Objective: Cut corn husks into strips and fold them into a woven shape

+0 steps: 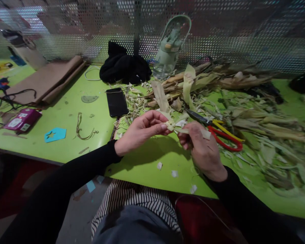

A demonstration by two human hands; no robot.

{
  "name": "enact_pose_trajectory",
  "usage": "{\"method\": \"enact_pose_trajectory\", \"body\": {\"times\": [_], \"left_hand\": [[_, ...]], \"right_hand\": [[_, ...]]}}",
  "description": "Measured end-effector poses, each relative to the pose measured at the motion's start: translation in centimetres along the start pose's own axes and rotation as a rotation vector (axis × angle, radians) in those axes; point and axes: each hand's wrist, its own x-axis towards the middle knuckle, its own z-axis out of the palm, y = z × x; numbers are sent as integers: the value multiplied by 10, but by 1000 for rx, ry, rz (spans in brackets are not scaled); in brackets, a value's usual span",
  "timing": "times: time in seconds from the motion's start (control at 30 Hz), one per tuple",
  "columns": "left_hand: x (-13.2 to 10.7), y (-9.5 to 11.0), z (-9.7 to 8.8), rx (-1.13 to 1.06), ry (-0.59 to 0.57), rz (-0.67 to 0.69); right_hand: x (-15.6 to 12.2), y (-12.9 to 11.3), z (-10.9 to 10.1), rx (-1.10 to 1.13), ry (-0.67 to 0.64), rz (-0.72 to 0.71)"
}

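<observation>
A small pale knot of corn husk strips (170, 125) is between my two hands, with long strips fanning upward from it. My left hand (144, 128) pinches the knot between thumb and fingers. On the other side my right hand (203, 145) grips one flat husk strip (205, 134), whose end sticks out past the thumb. Just beyond the right hand lie scissors (226, 135) with red and yellow handles, their dark blades among the husks. Dried corn husks (264, 122) heap up behind and to the right.
Behind my left hand lies a black phone (117, 102). A water bottle (167, 51) and black cloth (124, 66) stand near the mesh screen. A purple box (22, 121), a blue paper tag (55, 135), a protractor (89, 99) and a brown bag (51, 81) are to the left.
</observation>
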Motion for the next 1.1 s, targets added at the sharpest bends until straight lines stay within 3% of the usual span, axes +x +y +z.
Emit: {"method": "enact_pose_trajectory", "body": {"times": [0.2, 0.6, 0.7, 0.83, 0.9, 1.1], "left_hand": [[-3, -4, 3, 144, -177, -37], [-7, 3, 4, 174, -289, -152], [-9, 2, 6, 321, -268, -84], [-12, -4, 10, 790, -131, 179], [-13, -5, 11, 922, -92, 217], [-14, 5, 13, 701, -252, -146]], "right_hand": [[3, 2, 0, 38, -105, 88], [0, 8, 4, 113, 63, 37], [-1, 7, 3, 155, 65, 47], [-1, 6, 3, 143, 48, 44], [-1, 6, 5, 96, 56, 41], [-2, 1, 8, 0, 38, 56]]}}
